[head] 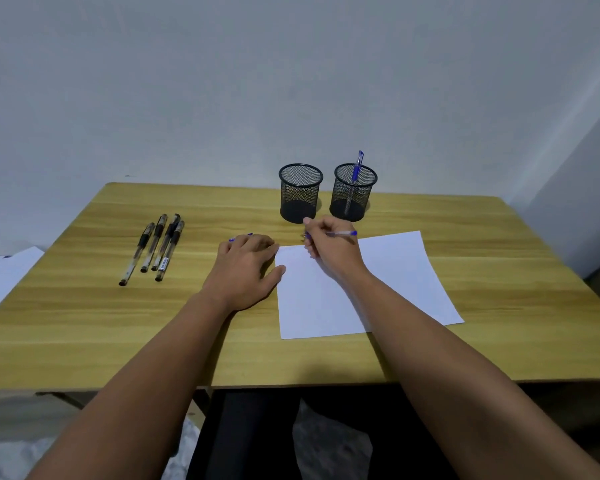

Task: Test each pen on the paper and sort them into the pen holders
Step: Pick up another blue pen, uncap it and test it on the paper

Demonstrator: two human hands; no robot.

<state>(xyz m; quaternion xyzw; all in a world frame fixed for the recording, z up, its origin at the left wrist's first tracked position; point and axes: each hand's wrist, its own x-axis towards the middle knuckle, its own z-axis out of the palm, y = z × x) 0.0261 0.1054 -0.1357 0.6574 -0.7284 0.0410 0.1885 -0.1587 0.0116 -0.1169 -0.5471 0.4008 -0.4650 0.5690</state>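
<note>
gripping a blue pen (pixel 340 233) in a writing pinch, the right hand (pixel 329 247) hovers at the far left corner of the white paper (pixel 395 282), tip down near the sheet, though whether it touches cannot be told; no mark shows yet. the left hand (pixel 248 261) lies flat, palm down, fingers spread at the sheet's left edge, likely pinning it so it won't slide on the smooth wood-grain bench (pixel 118 323); a bit of blue, perhaps a cap (pixel 240 236), peeks from beyond its fingers. four black pens (pixel 155 247), slim clear barrels with dark grips, wait in a loose row well off to the left. at the back stand two round black wire-mesh holders side by side: the left holder (pixel 300 192) looks empty, the right holder (pixel 352 192) has one blue capped pen (pixel 355 174) leaning upright inside. so blues seem bound for the right cup, and the job looks barely begun. loose papers (pixel 4 271) sit past the bench's left edge.
</note>
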